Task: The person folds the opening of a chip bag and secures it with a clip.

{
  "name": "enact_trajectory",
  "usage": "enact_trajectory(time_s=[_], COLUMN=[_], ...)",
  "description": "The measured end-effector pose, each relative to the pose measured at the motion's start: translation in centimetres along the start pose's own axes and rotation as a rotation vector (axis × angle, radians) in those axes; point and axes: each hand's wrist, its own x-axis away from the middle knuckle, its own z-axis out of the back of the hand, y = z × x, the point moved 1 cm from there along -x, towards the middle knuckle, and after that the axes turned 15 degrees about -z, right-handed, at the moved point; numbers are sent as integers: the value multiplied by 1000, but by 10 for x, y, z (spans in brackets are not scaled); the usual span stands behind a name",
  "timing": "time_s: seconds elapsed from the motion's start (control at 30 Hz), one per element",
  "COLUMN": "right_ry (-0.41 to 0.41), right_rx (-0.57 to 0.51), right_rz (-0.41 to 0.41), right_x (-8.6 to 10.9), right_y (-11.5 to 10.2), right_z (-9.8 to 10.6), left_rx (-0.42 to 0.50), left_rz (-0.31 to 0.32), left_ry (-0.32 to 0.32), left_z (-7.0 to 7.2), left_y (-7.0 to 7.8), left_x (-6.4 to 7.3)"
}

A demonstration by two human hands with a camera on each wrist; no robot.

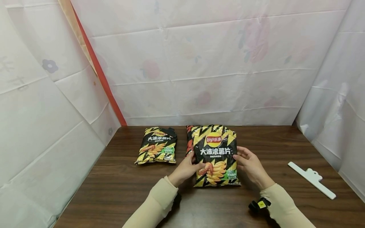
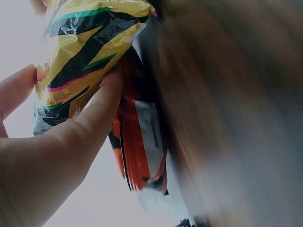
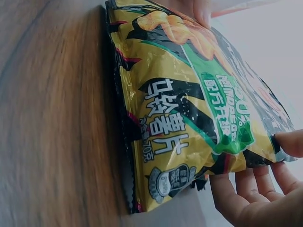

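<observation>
A black-and-yellow bag of potato chips (image 1: 215, 152) stands nearly upright before me, front panel facing me, gripped at both sides. My left hand (image 1: 184, 170) holds its left edge, thumb across the front and fingers behind, as the left wrist view also shows on the striped side of the bag (image 2: 90, 56). On the other edge, my right hand (image 1: 254, 169) pinches with the thumb in front and fingers curled underneath, seen in the right wrist view beside the bag's lower corner (image 3: 165, 123). Mostly hidden behind it is a red-and-black bag (image 1: 189, 139).
Another black-and-yellow chip bag (image 1: 156, 148) lies on the left of the dark wooden table (image 1: 119, 190), its top corner dark and uneven. To the right lies a white bag clip (image 1: 312, 181). Pale patterned sheets (image 1: 199, 63) wall in the back and sides.
</observation>
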Motion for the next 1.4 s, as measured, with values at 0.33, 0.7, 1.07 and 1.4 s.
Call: enact_trajectory(time_s=[0.33,0.7,1.07,1.4], right_ry=[-27,-32,-8,25], right_rx=[-11,-3,145,165], right_rz=[1,22,103,207], right_x=[-1,-4,-9,-13], right_y=[-1,0,-7,-37], right_z=[-16,-23,-14,-3], left_rx=[-34,-88,-71,-40], left_rz=[-18,-20,-31,-26], left_ry=[9,21,12,-1], left_z=[16,24,29,32], left_y=[-3,-3,0,0], left_x=[10,19,21,20])
